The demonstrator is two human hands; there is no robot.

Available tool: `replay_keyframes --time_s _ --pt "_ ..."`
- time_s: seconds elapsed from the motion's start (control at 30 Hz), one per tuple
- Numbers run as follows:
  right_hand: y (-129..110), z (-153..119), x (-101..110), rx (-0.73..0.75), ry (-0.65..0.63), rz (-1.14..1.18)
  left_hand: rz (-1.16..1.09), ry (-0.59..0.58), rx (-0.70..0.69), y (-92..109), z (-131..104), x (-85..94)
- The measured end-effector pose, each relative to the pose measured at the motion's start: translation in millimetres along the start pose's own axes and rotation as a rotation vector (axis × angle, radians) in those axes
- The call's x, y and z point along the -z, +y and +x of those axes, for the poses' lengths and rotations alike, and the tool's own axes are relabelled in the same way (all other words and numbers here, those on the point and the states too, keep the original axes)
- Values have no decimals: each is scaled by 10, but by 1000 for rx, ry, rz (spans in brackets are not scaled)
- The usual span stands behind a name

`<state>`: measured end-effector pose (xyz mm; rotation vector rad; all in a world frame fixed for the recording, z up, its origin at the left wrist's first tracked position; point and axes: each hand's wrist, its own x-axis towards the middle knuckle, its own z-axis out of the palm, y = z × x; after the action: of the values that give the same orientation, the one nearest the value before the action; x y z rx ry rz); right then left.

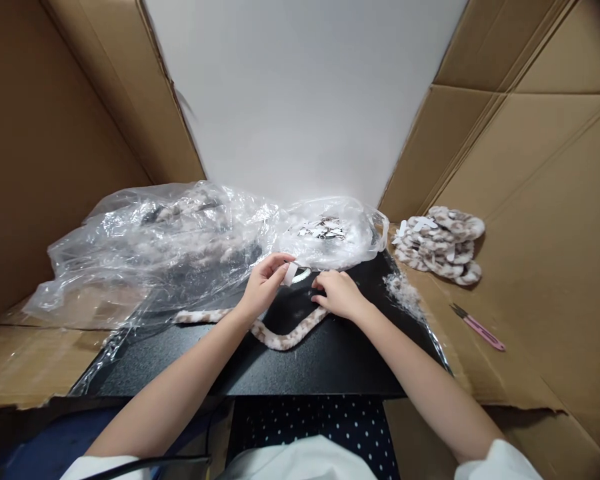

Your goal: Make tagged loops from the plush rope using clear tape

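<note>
My left hand (269,283) pinches a small white tag (290,273) between thumb and fingers. A shiny, pale curved piece (301,274) shows just right of the tag; whether it joins the tag I cannot tell. Across the black table lies a plush strap (280,341), white with brown spots, bent in a U and passing behind my left wrist. Its right end runs up under my right hand (337,293), whose fingers are curled around that end; the grip itself is partly hidden.
Behind my hands, a clear plastic bag (180,240) of plush pieces stands beside a smaller bag (330,233) with metal and white parts. On the right lie a pile of tagged plush straps (437,243), pink-handled thread snips (477,327) and loose fluff (404,293). Cardboard walls (545,167) flank the table (180,370).
</note>
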<state>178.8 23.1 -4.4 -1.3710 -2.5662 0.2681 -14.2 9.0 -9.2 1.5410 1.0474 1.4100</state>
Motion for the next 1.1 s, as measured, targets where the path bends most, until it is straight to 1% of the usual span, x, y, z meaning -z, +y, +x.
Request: replay_keyframes --time_s 0.07,0.13,0.2,0.23,0.3,0.37,0.4,0.43,0.5,0.57,0.6,0.7,0.77,0.83,0.87,0.93,0.97,1.0,1.03,1.1 --pt "-45 114 -77 18 -3 -14 -18 25 4 -14 2 -1" --pt "-55 195 -98 18 0 -18 -34 55 16 -21 3 3" --pt "3 204 -41 13 -5 -19 -50 76 38 -21 2 7" --pt "65 171 21 -2 3 -20 -59 83 54 -18 2 8" --pt "261 29 207 -73 49 -38 -77 93 85 -13 3 6" --pt "527 -188 444 -238 145 -97 -82 112 100 -7 5 -1" --pt "668 -307 564 -329 167 -146 -71 125 98 -4 6 -6" --pt "804 -423 672 -413 162 -210 -50 138 91 0 6 -12" --pt "1035 -618 836 -543 113 -292 6 160 71 11 5 -23" --pt "1191 -742 910 -614 110 -296 67 168 51 21 2 -30" --pt "1245 -778 919 -632 128 -271 95 168 42 24 1 -31" --pt "1348 -818 893 -638 200 -164 163 165 29 11 1 -21" --pt "1381 -817 875 -657 221 -105 188 157 28 -9 2 -11" --pt "1360 -801 865 -670 276 -86 216 145 20 -22 -3 -7" --pt "1315 -781 857 -641 331 -76 238 140 12 -21 -9 -10" --pt "1133 -708 822 -492 430 6 301 126 -16 -4 -27 -25" --pt "996 -652 794 -397 449 89 334 114 -34 11 -39 -37" --pt "831 -584 759 -316 415 205 364 100 -56 28 -52 -50" --pt "647 -505 720 -263 351 309 390 82 -80 44 -66 -64" --pt "263 -330 640 -193 270 405 416 20 -127 68 -90 -87"
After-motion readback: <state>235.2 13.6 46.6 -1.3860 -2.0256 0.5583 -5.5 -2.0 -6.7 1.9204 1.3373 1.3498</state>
